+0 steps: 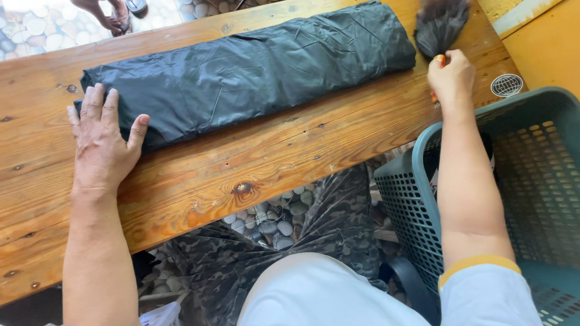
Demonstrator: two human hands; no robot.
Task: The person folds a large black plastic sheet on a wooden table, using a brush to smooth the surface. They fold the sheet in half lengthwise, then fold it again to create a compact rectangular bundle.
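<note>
A long roll of folded black fabric (pixel 254 69) lies across the wooden table (pixel 260 160). My left hand (pixel 104 142) rests flat on the table at the roll's left end, fingers spread and touching the fabric. My right hand (pixel 451 77) is closed on the orange handle of a dark bristled brush (pixel 440 24) at the roll's right end; the bristles lie on the table just beyond the fabric.
A teal plastic basket (pixel 519 181) stands at the right, below the table edge, under my right forearm. Another person's foot (pixel 106 15) is on the pebble floor at the top left. My camouflage trousers (pixel 314 235) show under the table.
</note>
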